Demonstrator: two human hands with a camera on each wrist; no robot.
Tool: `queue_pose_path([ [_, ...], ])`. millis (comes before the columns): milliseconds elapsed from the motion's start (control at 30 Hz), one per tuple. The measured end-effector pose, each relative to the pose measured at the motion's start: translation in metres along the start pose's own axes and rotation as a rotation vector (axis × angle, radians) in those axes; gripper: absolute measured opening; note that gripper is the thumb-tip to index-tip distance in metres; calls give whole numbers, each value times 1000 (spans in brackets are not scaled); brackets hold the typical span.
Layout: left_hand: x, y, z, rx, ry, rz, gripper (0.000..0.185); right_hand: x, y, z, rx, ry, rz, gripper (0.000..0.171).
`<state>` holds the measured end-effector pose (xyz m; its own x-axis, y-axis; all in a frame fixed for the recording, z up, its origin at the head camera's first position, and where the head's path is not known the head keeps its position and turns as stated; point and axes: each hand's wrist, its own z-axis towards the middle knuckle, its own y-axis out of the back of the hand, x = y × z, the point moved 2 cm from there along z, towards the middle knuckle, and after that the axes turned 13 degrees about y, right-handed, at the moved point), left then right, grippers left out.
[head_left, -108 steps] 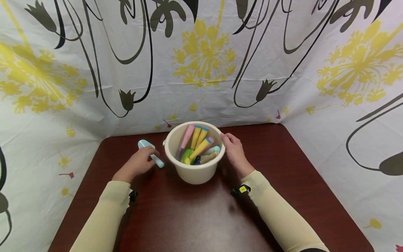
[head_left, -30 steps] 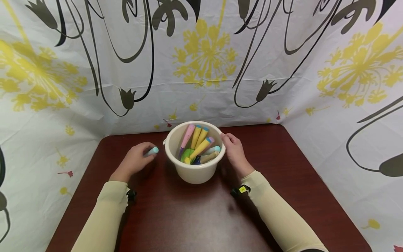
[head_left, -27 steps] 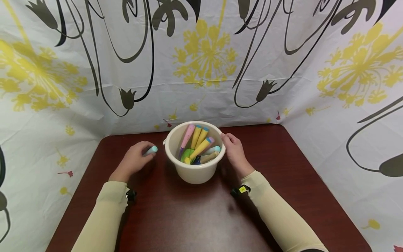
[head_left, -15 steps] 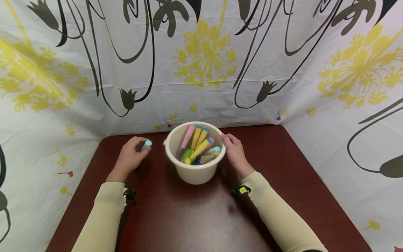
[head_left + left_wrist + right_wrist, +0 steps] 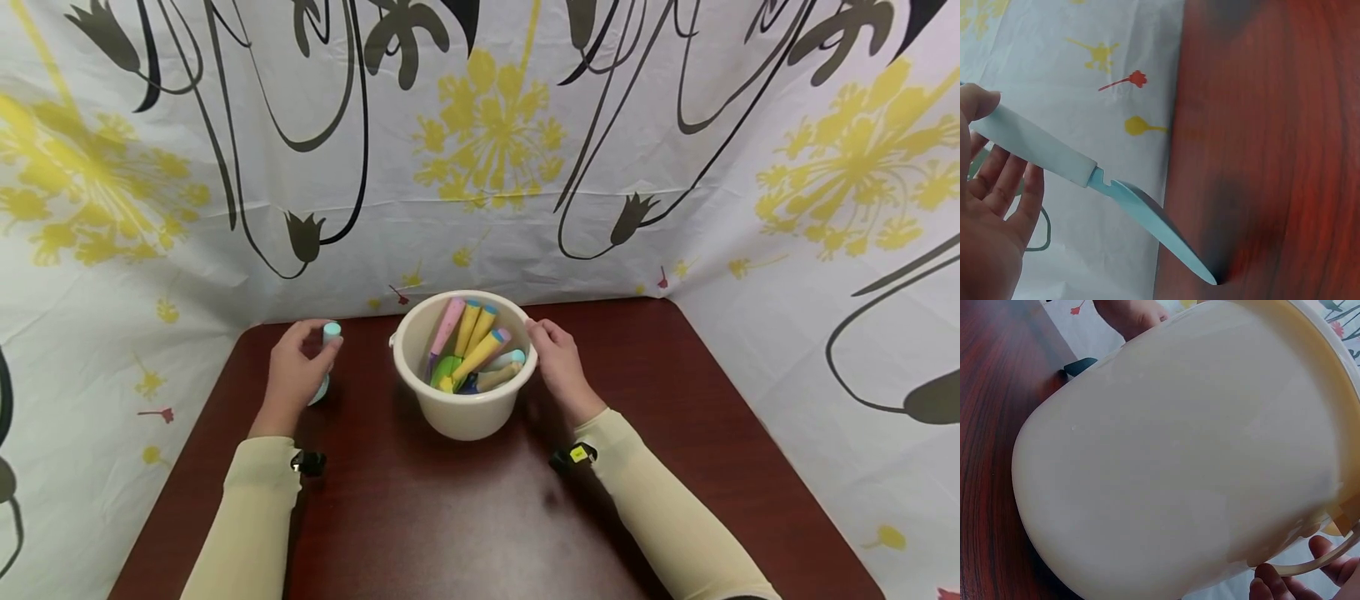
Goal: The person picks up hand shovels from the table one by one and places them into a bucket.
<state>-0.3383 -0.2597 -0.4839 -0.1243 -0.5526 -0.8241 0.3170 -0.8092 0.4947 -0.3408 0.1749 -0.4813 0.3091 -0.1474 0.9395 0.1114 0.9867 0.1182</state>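
Observation:
My left hand (image 5: 291, 377) pinches a light blue spoon-shaped tool (image 5: 332, 332) by its thick pale handle, left of the bucket. The left wrist view shows its curved blue head (image 5: 1159, 225) pointing down, tip right at the tabletop. My right hand (image 5: 557, 360) grips the right rim of a cream plastic bucket (image 5: 463, 418). In the right wrist view, fingers (image 5: 1272, 584) lie at the bucket's thin curved bail (image 5: 1310, 565). Inside the bucket are several tools with pink handles (image 5: 450, 321) and yellow handles (image 5: 480, 358), plus a light blue one (image 5: 510, 358) at the right.
The dark red wooden table (image 5: 450, 517) has its back edge close behind the bucket. A white cloth (image 5: 495, 250) with flower prints hangs around the back and sides. A black wrist camera (image 5: 307, 462) sits at the left cuff, with another (image 5: 573, 454) at the right.
My left hand has taken up the light blue tool from the table, drawn it leftward away from the bucket and turned it handle-up. My right hand and the bucket have stayed put.

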Motion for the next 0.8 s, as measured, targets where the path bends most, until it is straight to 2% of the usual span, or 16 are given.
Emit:
queue_pose_path([
  [433,-1,9,-2,-104,142,-263,35,1,0,1,3,-2,36,47],
  [600,-17,12,-7,-128,102,-373,34,-2,0,1,-5,9,31,50],
  [800,-49,17,-14,-140,25,-465,31,-3,0,0,-9,20,24,50],
])
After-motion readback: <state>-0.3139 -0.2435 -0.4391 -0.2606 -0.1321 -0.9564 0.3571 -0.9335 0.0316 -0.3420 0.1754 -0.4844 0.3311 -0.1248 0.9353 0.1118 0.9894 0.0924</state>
